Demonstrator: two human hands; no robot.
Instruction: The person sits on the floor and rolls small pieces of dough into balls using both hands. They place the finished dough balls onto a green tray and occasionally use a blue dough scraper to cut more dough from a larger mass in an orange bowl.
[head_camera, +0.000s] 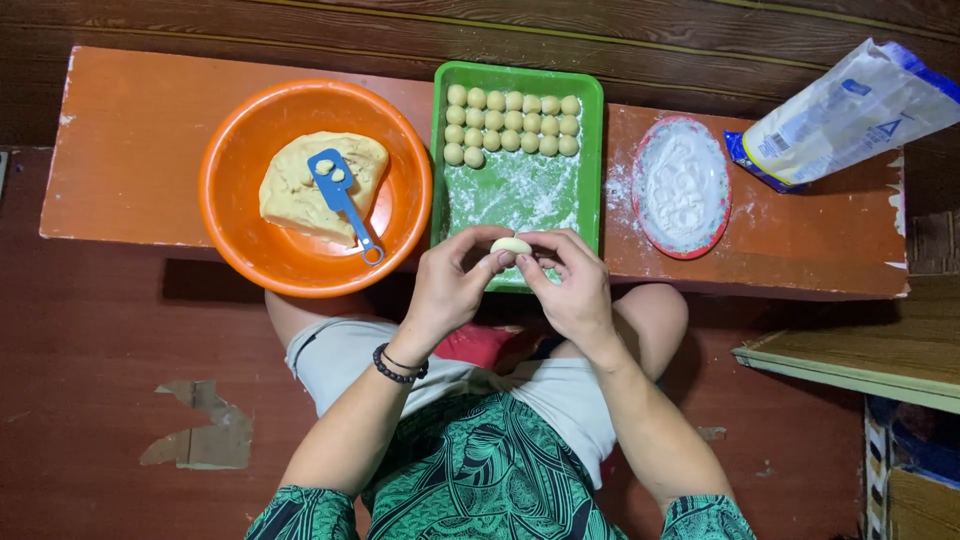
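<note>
Both hands meet over the near edge of a green tray (592, 150). My left hand (452, 283) and my right hand (570, 285) pinch one small pale dough piece (511, 245) between their fingertips. At the far end of the floured tray lie several round dough balls (512, 120) in rows. Left of the tray stands an orange bowl (240, 230) holding a slab of yellow dough (290, 190) with a blue plastic scraper (340, 195) lying on it.
A red-rimmed plate of white flour (683, 185) sits right of the tray, and a white and blue flour bag (850, 115) lies at the far right. All rest on a low orange board (130, 140) above a dark red floor.
</note>
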